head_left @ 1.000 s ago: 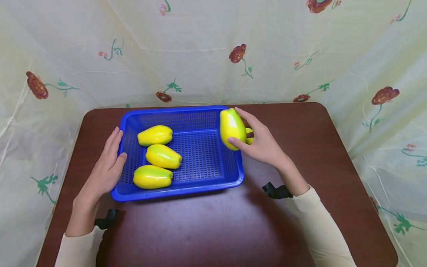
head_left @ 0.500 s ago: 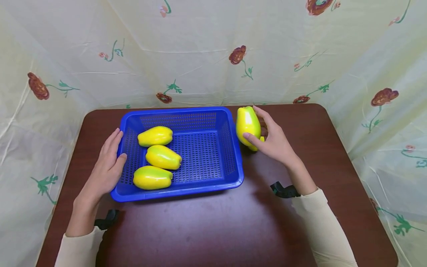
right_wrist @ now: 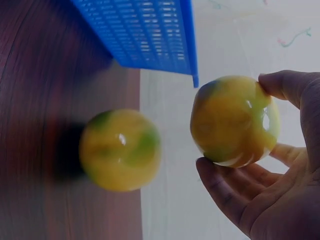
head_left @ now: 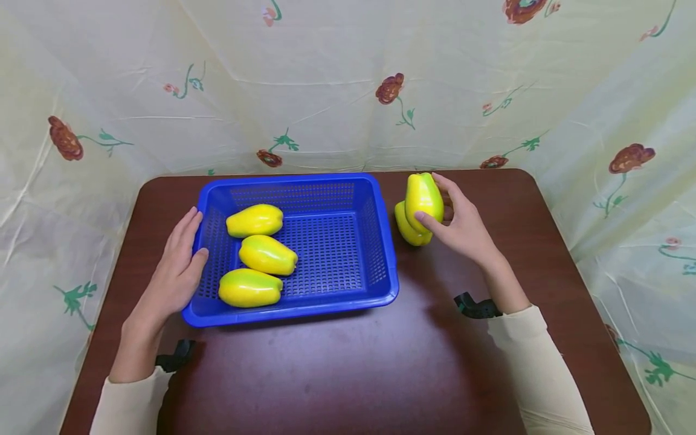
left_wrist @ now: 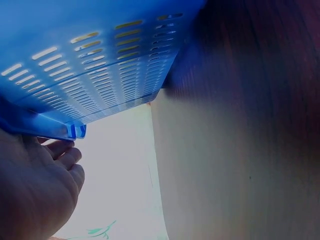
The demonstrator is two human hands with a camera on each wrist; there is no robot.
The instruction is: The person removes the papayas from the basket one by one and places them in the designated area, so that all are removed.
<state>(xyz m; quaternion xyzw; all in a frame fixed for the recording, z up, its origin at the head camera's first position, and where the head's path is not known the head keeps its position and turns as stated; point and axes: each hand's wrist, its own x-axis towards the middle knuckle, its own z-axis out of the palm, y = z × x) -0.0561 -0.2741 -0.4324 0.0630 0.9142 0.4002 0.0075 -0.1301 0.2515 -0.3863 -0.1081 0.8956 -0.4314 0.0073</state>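
My right hand (head_left: 462, 226) holds a yellow-green papaya (head_left: 423, 198) upright, thumb on the near side and fingers on the far side. In the right wrist view, the held papaya (right_wrist: 235, 121) is raised off the table. A second papaya (head_left: 405, 226) lies on the table right of the basket, partly hidden by the held one in the head view. My left hand (head_left: 174, 266) rests with extended fingers against the left rim of the blue plastic basket (head_left: 293, 314). Inside the basket, on its left side, lie three papayas (head_left: 267, 254).
The basket stands on a dark brown wooden table (head_left: 326, 374), towards its far edge. Behind and beside the table hangs a pale flowered curtain (head_left: 326, 90). A black strap (head_left: 477, 306) circles the right wrist, another black strap (head_left: 175, 355) the left.
My right hand has carried the held papaya rightwards, from over the basket's right rim to above the table, beside the second papaya. The left hand and basket stay in place.
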